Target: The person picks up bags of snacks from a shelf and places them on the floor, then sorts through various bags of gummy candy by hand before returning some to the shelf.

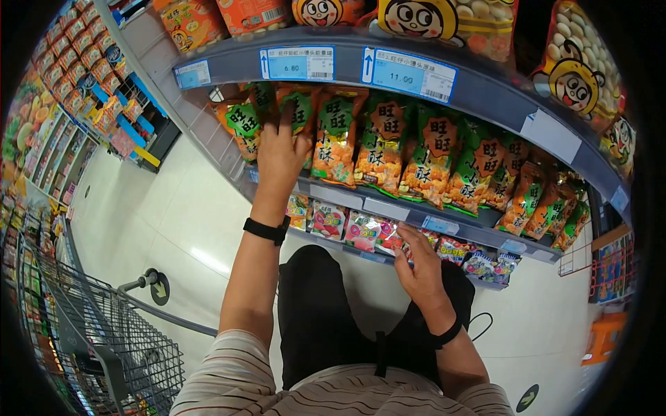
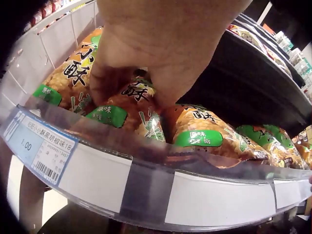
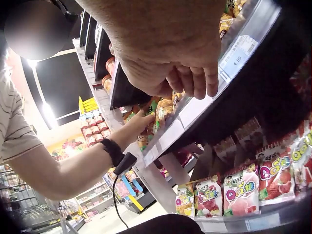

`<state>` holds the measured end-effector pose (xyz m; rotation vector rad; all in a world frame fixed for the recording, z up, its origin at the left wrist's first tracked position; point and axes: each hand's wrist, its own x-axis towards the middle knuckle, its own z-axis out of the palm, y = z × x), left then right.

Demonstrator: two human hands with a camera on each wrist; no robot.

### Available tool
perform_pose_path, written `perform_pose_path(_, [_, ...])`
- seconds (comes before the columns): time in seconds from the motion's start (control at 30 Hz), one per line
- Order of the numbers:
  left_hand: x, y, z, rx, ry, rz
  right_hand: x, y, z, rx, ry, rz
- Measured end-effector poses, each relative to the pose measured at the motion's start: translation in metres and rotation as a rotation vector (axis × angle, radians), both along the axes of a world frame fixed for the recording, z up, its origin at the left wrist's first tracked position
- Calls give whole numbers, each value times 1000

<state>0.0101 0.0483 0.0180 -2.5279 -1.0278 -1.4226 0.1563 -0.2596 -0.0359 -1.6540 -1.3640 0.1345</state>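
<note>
Orange-and-green snack bags stand in a row on the middle shelf. My left hand is at the left end of that row. In the left wrist view, the fingers and thumb of my left hand straddle and grip one bag; its upper part is hidden under the hand. My right hand is lower, by the front edge of the shelf, and holds nothing. The right wrist view shows my right hand with relaxed fingers near the price strip.
Larger snack packs sit on the shelf above, and small candy bags line the one below. A wire cart stands at lower left. A red wire rack is at right. Pale floor lies between cart and shelving.
</note>
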Motion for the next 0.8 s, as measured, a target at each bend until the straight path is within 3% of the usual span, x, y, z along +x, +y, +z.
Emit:
perform_pose_path(0.27, [-12, -16, 11, -22, 13, -6, -5, 1, 4, -3, 5, 14])
perform_pose_path(0.37, [-33, -19, 7, 138, -95, 1, 0, -4, 3, -1, 20, 10])
perform_pose_path(0.6, [-58, -3, -3, -20, -131, 175, 3, -7, -3, 7, 22, 7])
perform_pose_path(0.8, [-49, 20, -3, 12, -97, 156, 1, -8, -6, 1, 32, 2])
